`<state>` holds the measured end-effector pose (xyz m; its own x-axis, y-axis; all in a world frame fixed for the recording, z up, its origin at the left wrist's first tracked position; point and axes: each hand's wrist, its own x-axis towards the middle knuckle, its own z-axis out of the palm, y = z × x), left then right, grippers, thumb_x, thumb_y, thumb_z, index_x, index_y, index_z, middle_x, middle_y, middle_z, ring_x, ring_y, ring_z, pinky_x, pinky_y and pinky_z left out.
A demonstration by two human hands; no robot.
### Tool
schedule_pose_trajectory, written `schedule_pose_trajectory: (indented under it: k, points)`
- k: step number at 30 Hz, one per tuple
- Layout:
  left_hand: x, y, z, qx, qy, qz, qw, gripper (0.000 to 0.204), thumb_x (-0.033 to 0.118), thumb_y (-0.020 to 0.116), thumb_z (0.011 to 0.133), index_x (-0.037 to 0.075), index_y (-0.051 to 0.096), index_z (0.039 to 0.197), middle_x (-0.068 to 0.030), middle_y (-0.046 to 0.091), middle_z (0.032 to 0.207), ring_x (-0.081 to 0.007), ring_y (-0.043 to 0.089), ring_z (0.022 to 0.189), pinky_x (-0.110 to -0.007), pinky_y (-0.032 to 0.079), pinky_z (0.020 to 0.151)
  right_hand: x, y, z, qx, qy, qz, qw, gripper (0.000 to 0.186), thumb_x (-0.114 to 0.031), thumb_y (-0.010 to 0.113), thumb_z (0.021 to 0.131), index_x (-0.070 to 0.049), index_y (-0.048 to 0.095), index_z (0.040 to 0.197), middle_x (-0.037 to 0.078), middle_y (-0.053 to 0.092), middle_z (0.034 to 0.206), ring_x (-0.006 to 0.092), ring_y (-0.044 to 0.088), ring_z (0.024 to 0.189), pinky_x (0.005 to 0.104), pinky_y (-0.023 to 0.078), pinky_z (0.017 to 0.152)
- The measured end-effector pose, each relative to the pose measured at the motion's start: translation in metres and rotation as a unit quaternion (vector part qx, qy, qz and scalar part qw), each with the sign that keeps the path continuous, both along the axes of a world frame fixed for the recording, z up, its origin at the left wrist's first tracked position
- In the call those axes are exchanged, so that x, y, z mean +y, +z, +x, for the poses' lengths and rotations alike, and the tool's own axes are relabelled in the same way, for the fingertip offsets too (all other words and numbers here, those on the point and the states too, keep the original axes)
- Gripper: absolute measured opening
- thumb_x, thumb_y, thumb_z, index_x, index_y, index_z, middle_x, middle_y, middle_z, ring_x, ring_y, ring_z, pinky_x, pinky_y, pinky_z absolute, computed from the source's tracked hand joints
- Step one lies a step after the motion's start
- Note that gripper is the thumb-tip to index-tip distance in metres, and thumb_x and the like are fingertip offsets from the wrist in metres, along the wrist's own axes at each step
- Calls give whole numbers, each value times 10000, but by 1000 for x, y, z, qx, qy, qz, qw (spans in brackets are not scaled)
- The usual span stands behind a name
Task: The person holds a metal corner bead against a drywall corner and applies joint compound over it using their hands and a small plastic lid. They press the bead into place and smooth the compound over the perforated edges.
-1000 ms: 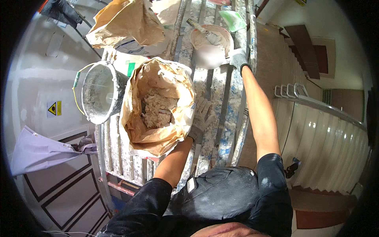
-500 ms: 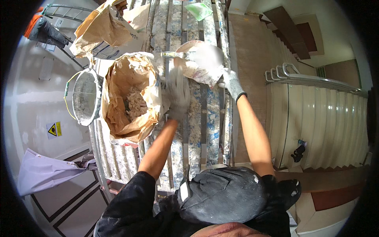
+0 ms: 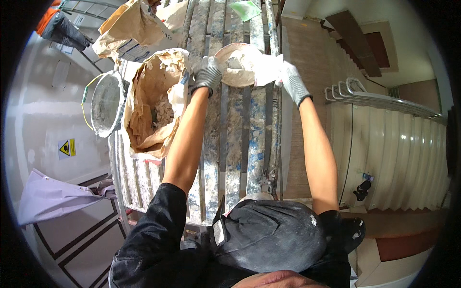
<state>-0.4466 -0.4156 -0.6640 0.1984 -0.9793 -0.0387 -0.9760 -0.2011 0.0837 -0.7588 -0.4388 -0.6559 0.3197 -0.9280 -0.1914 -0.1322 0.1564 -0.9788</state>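
A round shallow bowl (image 3: 238, 80) with a pinkish rim and pale material inside rests on the slatted platform. At its left edge, my gloved left hand (image 3: 207, 73) has its fingers curled; what they hold is hidden. Inside the bowl, close to that hand, lies a flat grey piece (image 3: 234, 63). My gloved right hand (image 3: 292, 81) grips a crumpled white bag (image 3: 267, 70) that overhangs the bowl's right side. To the left of my left forearm stands an open brown paper sack (image 3: 139, 113) with whitish crumbly material in it.
Left of the sack is a grey, crusted bucket (image 3: 104, 108) with a wire handle. Another paper sack (image 3: 132, 36) stands behind it. A green-and-white packet (image 3: 246, 9) lies on the far slats of the paint-spattered platform (image 3: 235, 153). Metal rails (image 3: 384, 98) run at the right.
My left hand has moved forward from beside the sack to the bowl's left edge, where a light handle showed before. The white bag has shifted right, uncovering more of the bowl.
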Motion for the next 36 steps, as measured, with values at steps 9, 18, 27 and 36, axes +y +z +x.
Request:
schedule_pose_trajectory:
  k: [9,18,27,36]
  points:
    - [-43,38,39,113,-99,172,973,397,430,687,909,42,770,882,-110,734,763,-241,683,651,-387,517,600,-8,-50,63,69,-23,-47,996,344,-300,513,1048,-22,684,1158,118,708,922,224,693,782,373,561,590]
    - [-32,32,-17,527,138,214,811,225,205,657,890,31,685,751,-17,586,639,-115,486,528,-296,372,480,-12,-125,40,179,-162,-141,960,269,-158,574,990,-63,651,1230,202,707,934,288,715,754,385,577,617]
    - [-54,-1,-44,433,83,117,890,222,217,686,903,3,700,847,-23,638,689,-125,530,553,-325,417,503,16,-69,51,41,-175,-89,980,232,-178,535,1023,-51,670,1164,118,702,932,221,693,817,348,544,670]
    - [-33,-15,-72,601,105,58,790,190,164,686,876,49,657,729,-21,627,673,-110,490,523,-315,361,478,14,-76,21,131,-176,-198,955,281,-101,543,971,-30,702,1191,199,750,1043,319,705,1014,389,541,847]
